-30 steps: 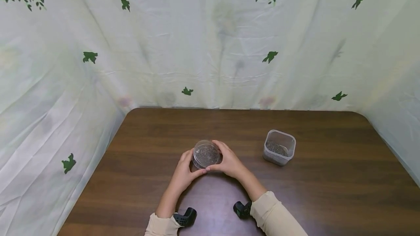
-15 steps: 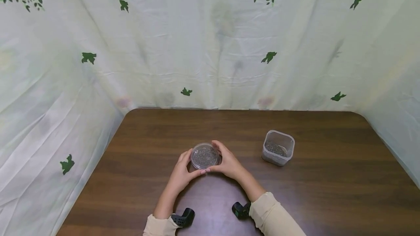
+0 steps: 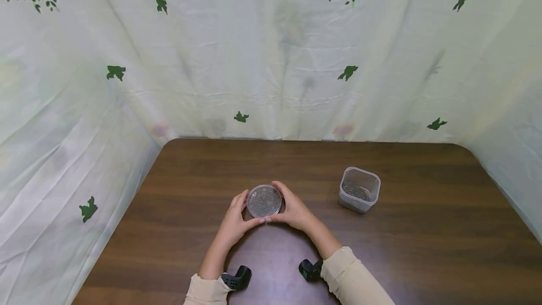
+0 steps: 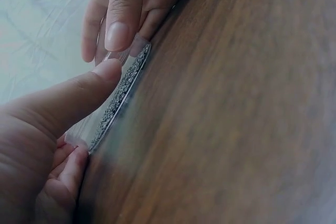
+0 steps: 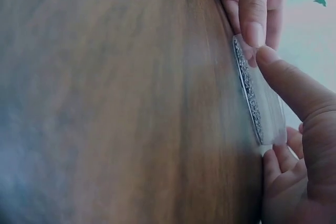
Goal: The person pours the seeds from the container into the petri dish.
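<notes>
A round clear plastic tub [image 3: 264, 201] stands on the brown table, with a thin layer of dark grey granules along its bottom in both wrist views. My left hand [image 3: 232, 222] grips its left side, fingers curled round the wall and thumb along the near side. From the right, my right hand [image 3: 296, 211] holds it the same way. The two thumb tips meet at the near edge, as the left wrist view also shows by the left thumb [image 4: 79, 95] and the tub wall [image 4: 118, 100]. A clear lid seems to cover the top, though its rim is hard to make out.
A squarish clear plastic container [image 3: 360, 190], open at the top, stands to the right with similar dark granules inside. The wooden table [image 3: 423, 229] ends at a pale curtain [image 3: 271, 60] with leaf and bird prints, behind and at both sides.
The clear round outline on top of the tub, offset toward the back a second ago, now lines up with the tub. Both hands keep their hold in nearly the same place.
</notes>
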Demonstrator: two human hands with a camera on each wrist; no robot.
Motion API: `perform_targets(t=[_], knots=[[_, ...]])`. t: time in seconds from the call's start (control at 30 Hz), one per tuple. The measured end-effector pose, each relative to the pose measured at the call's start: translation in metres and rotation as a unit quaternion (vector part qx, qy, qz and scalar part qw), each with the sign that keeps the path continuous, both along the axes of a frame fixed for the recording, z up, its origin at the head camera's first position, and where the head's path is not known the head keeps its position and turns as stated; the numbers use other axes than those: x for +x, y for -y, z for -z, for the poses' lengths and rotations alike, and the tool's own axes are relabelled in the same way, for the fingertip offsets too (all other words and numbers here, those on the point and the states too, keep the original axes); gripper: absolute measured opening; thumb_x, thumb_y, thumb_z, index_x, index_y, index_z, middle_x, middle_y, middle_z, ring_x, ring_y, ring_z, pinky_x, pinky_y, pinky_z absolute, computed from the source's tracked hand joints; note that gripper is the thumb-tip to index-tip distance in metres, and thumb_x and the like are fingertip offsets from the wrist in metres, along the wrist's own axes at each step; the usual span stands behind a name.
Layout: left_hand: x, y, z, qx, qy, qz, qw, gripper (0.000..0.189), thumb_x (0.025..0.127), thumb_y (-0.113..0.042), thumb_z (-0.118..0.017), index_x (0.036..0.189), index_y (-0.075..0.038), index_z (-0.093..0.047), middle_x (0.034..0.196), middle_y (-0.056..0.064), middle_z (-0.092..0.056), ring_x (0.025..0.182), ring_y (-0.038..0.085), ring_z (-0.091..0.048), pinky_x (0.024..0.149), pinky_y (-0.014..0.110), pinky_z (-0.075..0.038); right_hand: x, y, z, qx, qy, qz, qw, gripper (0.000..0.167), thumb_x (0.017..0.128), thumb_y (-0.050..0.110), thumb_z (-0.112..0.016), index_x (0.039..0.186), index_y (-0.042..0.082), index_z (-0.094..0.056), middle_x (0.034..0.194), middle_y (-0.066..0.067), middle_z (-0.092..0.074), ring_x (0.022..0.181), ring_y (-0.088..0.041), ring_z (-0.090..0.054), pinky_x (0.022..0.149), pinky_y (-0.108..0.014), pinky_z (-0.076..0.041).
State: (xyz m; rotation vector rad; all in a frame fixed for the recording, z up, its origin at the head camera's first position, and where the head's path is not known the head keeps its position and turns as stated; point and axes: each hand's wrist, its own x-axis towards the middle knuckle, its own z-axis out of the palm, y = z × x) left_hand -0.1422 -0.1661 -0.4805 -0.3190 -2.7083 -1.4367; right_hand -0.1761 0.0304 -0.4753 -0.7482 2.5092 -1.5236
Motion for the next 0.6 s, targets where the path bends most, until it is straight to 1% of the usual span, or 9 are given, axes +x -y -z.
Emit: perform_targets(t=[0.13,0.2,0.3,0.4,0.5,0.6], knots=[[-0.001,-0.001,-0.001,-0.009,-0.011,0.004,0.9999,0.092,0.066,-0.024,-0.080,0.135,0.008,-0.029,0.132,0.025,-0.033,0.113,0.034,-0.046,0.094,0.039,-0.036,0.000,-0.002,-0.002,-0.013,0.010,0.002,0.9999,0.092,0.067,0.024,-0.080,0.139,0.004,-0.026,0.138,-0.013,-0.035,0.124,-0.022,-0.035,0.099,-0.036,-0.030],[-0.001,-0.002,-0.002,-0.014,-0.018,0.004,0.9997,0.093,0.065,-0.025,-0.081,0.135,0.008,-0.029,0.131,0.025,-0.034,0.113,0.035,-0.046,0.094,0.040,-0.036,0.000,-0.004,-0.005,-0.018,0.014,0.008,0.9997,0.088,0.071,0.025,-0.077,0.139,0.005,-0.025,0.138,-0.013,-0.034,0.125,-0.022,-0.034,0.100,-0.035,-0.030],[-0.002,-0.001,-0.002,-0.019,-0.024,0.004,0.9995,0.095,0.065,-0.027,-0.081,0.135,0.009,-0.028,0.132,0.026,-0.033,0.112,0.035,-0.046,0.094,0.042,-0.036,0.001,-0.008,-0.011,-0.020,0.003,0.021,0.9996,0.079,0.079,0.028,-0.070,0.140,0.006,-0.026,0.139,-0.012,-0.034,0.126,-0.023,-0.032,0.100,-0.036,-0.029],[-0.003,0.000,-0.002,-0.012,-0.024,0.000,0.9996,0.098,0.065,-0.030,-0.080,0.137,0.007,-0.025,0.135,0.025,-0.030,0.113,0.036,-0.045,0.094,0.041,-0.035,0.003,-0.014,-0.019,-0.022,-0.017,0.041,0.9988,0.070,0.084,0.031,-0.063,0.141,0.010,-0.026,0.141,-0.008,-0.032,0.127,-0.022,-0.030,0.100,-0.040,-0.027],[-0.003,0.000,-0.004,-0.004,-0.032,-0.009,0.9994,0.098,0.068,-0.031,-0.078,0.140,0.003,-0.021,0.139,0.023,-0.023,0.115,0.037,-0.043,0.095,0.043,-0.034,0.008,-0.020,-0.028,-0.025,-0.045,0.062,0.9968,0.065,0.088,0.034,-0.057,0.142,0.016,-0.025,0.142,-0.004,-0.030,0.129,-0.020,-0.027,0.101,-0.042,-0.025],[-0.002,-0.001,-0.008,-0.011,-0.059,-0.025,0.9979,0.096,0.073,-0.033,-0.075,0.142,-0.001,-0.017,0.143,0.020,-0.018,0.123,0.037,-0.032,0.098,0.048,-0.028,0.013,-0.029,-0.038,-0.023,-0.076,0.077,0.9939,0.064,0.090,0.035,-0.053,0.143,0.021,-0.021,0.144,-0.003,-0.027,0.130,-0.020,-0.024,0.102,-0.044,-0.022]])
